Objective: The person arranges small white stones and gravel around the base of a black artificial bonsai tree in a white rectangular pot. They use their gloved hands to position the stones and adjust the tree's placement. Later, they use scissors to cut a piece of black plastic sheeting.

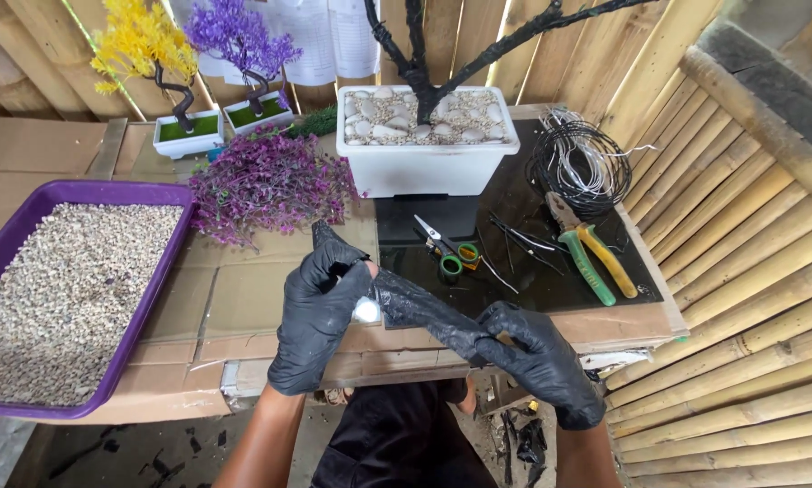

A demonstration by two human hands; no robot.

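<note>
Both hands wear black gloves. My left hand (pixel 320 307) grips one end of a dark wrapped branch piece (pixel 419 305), where a small white end shows at my fingers. My right hand (pixel 537 357) holds the other, lower end of the same piece, which slants down to the right between the hands. Just beyond them lie small scissors with green and orange handles (pixel 446 251) on a black glossy sheet (pixel 514 280).
A purple tray of fine gravel (pixel 71 298) sits at left. A white planter with pebbles and a black tree trunk (pixel 428 140) stands ahead. Purple foliage (pixel 270 185), two small potted trees, a wire coil (pixel 582 163) and green-yellow pliers (pixel 591 258) lie around. Bamboo wall at right.
</note>
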